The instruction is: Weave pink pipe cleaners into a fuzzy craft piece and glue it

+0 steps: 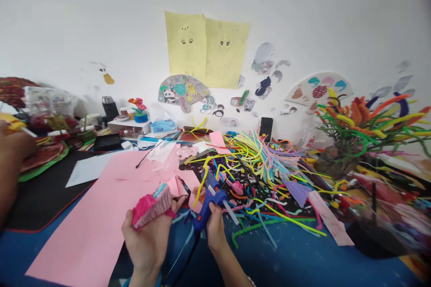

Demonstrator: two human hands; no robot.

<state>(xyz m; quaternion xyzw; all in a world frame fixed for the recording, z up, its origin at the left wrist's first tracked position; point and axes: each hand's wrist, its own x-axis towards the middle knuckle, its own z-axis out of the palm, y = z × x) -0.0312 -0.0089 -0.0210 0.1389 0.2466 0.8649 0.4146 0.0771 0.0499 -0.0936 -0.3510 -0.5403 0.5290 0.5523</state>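
My left hand [148,237] is wrapped round a pink pipe-cleaner craft piece [153,208], fuzzy and ribbed, hot pink on one side and pale pink on the other with a little light blue. In my right hand [215,226] is a blue hot glue gun [208,204], its handle gripped from below. A translucent glue stick [230,213] sticks out of the gun's back end, and the dark cord hangs down between my wrists. The gun's nozzle is hard to make out among the pipe cleaners behind it. A large pink paper sheet [90,224] lies under and left of my left hand.
Loose pipe cleaners [266,157] heap across the table behind and right of my hands. Further right stands a vase of pipe-cleaner flowers [340,157]. At the far left, another person's hand [13,157] is beside a dark mat [57,197]. A phone [266,128] leans against the wall.
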